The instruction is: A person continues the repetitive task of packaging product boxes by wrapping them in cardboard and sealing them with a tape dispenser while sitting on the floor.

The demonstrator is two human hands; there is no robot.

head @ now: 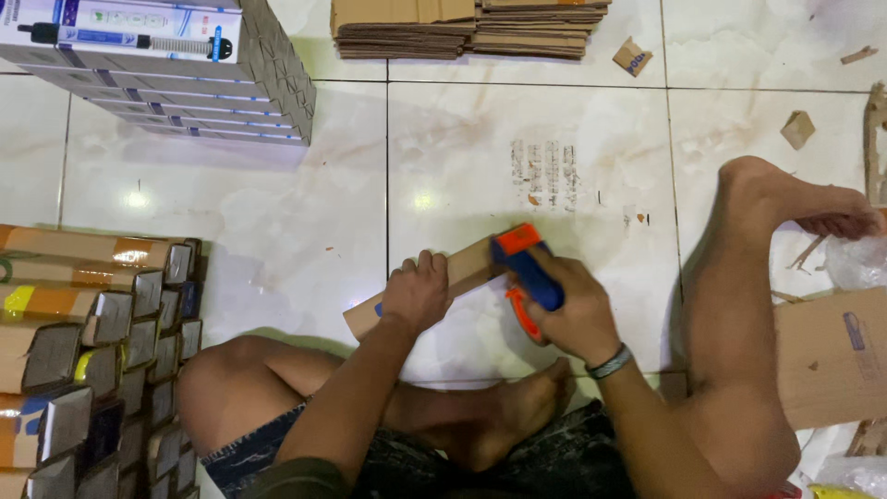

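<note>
White tiled floor (pixel 277 231), glossy, scrap bits scattered; I'm seated cross-legged on it. My left hand (pixel 416 294) is closed over a long narrow cardboard box (pixel 462 270), pinning it low above the floor just in front of my knees. My right hand (pixel 571 310) grips a blue and orange tape dispenser (pixel 522 263), pressed against the box's far end. Both hands clamped, no slack visible.

Judgement on doing this well: I'd keep the left hand firm near the middle so the box doesn't twist, hold the dispenser flat to the cardboard and draw along the seam in one straight pull, with steady pressure so the tape doesn't wrinkle.

Containers: taped brown boxes (pixel 92 351) stacked in rows at my left, ends facing me, all sealed, contents hidden. Stack of white and blue printed cartons (pixel 185 83) at upper left, closed, can't see inside. Flattened cardboard sheets (pixel 462 28) piled at top centre, nothing in them. Open-looking brown carton (pixel 832 356) at my right beside my leg; I cannot tell what it holds. Crumpled clear plastic (pixel 859 263) just above it.
</note>
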